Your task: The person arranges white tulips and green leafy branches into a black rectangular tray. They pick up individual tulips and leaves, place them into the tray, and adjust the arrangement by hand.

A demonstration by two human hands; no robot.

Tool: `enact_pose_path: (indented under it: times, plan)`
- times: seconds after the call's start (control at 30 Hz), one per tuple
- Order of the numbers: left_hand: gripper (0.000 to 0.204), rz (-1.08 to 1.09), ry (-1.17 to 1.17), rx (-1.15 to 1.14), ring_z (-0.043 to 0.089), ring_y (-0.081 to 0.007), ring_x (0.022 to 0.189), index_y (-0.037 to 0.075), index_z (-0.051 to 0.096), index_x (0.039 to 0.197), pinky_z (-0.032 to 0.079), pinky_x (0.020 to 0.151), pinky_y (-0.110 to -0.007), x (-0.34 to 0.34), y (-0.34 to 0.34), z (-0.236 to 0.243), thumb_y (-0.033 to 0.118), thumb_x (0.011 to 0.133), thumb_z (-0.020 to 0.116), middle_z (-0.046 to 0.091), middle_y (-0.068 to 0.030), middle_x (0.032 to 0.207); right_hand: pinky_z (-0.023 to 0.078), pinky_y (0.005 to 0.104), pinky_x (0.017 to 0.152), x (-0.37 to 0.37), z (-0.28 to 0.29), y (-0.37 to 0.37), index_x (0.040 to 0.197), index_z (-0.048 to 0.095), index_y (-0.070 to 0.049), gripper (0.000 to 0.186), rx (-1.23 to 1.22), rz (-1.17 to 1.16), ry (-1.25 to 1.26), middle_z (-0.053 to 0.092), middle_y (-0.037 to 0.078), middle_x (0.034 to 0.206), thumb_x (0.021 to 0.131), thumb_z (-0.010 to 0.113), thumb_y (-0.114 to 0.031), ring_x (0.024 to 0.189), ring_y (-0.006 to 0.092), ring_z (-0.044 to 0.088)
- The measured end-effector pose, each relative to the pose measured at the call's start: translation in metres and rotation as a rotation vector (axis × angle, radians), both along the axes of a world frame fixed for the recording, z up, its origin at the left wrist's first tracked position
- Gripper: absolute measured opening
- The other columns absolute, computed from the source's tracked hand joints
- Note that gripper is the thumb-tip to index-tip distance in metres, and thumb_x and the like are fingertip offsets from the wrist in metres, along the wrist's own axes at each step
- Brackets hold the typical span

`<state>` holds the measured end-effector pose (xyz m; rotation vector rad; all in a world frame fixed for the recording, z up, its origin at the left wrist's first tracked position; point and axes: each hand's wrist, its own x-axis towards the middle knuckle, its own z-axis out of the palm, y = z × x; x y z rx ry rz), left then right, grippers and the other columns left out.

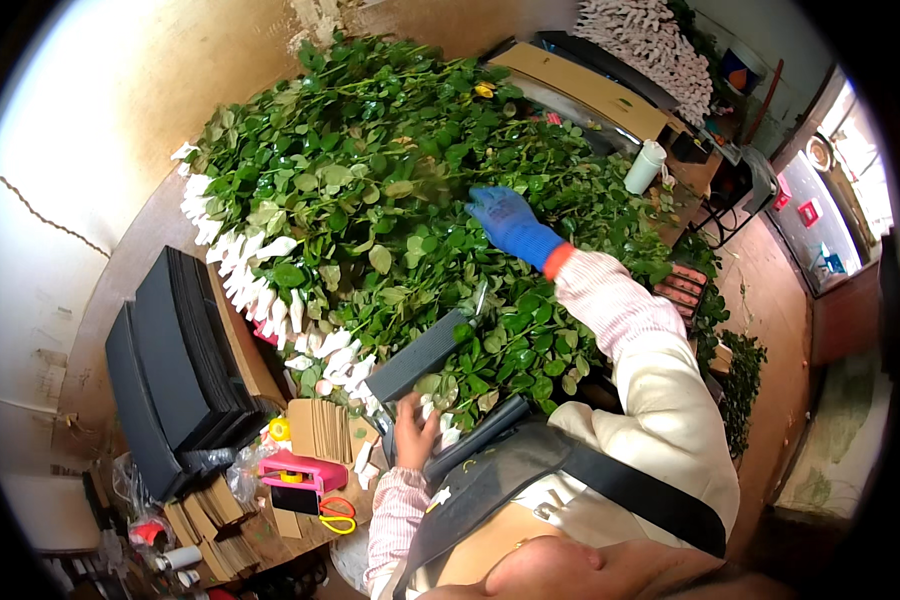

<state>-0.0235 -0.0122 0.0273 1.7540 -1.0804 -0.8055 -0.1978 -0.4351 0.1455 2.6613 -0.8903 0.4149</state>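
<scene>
Reaching fwd w/ the blue-gloved R hand [507, 218] over the middle of a big heap of leafy green stems [390, 180], touching or just above the leaves. Holding the bare L hand [410, 438] low, close to the dark apron [500, 470], w/ thumb spread from fingers, just beside the lower end of a dark grey block [415, 357] and nr the white-sleeved heads [250, 285] along the heap's L edge. Can't tell whether gripping anything w/ either hand, fingertips being too small or partly hidden. To the L, a tilted stack of black sheets [175, 350]. Nearer, on the brown tabletop [270, 545]: cardboard pieces [320, 432], a yellow ring [279, 429], a pink holder [300, 470], scissors w/ yellow + orange loops [338, 515]. Upper R: long cardboard sheet [580, 85], pale cylinder [646, 167] beside the leaves, plus a 2nd pile of pale wrapped heads [650, 50] in the bg.
</scene>
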Motion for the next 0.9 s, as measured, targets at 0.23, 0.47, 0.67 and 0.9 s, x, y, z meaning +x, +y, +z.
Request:
enact_pose_path:
  times: [0.23, 0.47, 0.67, 0.9]
  plan:
    - [0.054, 0.047, 0.003, -0.027, 0.065, -0.0311, 0.116, -0.001, 0.053, 0.138, 0.056, 0.097, -0.038, 0.003, 0.01, -0.005, 0.01, 0.091, 0.077, 0.059, -0.0175, 0.13, 0.038, 0.0517, 0.117, 0.045, 0.048, -0.015, 0.117, 0.07, -0.014, 0.03, 0.407, -0.05, 0.301, 0.067, 0.008, 0.122, 0.087, 0.071, -0.019, 0.121, 0.0282, 0.06]
    - [0.054, 0.005, -0.059, -0.03, 0.063, -0.0317, 0.117, -0.003, 0.055, 0.138, 0.055, 0.096, -0.038, 0.006, 0.002, -0.006, 0.009, 0.09, 0.077, 0.059, -0.0183, 0.132, 0.044, 0.0492, 0.111, 0.009, 0.088, -0.008, 0.113, 0.073, -0.015, 0.034, 0.065, 0.138, -0.046, 0.072, 0.006, 0.108, 0.08, 0.075, -0.01, 0.107, 0.0296, 0.066]
    - [0.054, -0.008, -0.091, -0.061, 0.064, -0.0337, 0.115, -0.004, 0.055, 0.137, 0.055, 0.095, -0.039, 0.002, 0.001, -0.003, 0.01, 0.09, 0.077, 0.059, -0.0195, 0.131, 0.054, 0.0484, 0.091, -0.039, 0.063, -0.024, 0.128, 0.071, -0.024, 0.039, 0.026, 0.183, -0.404, 0.074, 0.009, 0.112, 0.089, 0.073, -0.018, 0.099, 0.0332, 0.069]
    - [0.053, 0.005, -0.002, -0.045, 0.062, -0.0269, 0.119, -0.004, 0.052, 0.138, 0.054, 0.099, -0.035, 0.004, 0.008, -0.009, 0.006, 0.092, 0.076, 0.055, -0.0146, 0.131, 0.052, 0.0495, 0.097, -0.106, 0.102, 0.055, 0.132, 0.064, -0.026, 0.037, 0.204, 0.056, -0.004, 0.068, 0.016, 0.119, 0.095, 0.07, -0.029, 0.11, 0.0366, 0.066]
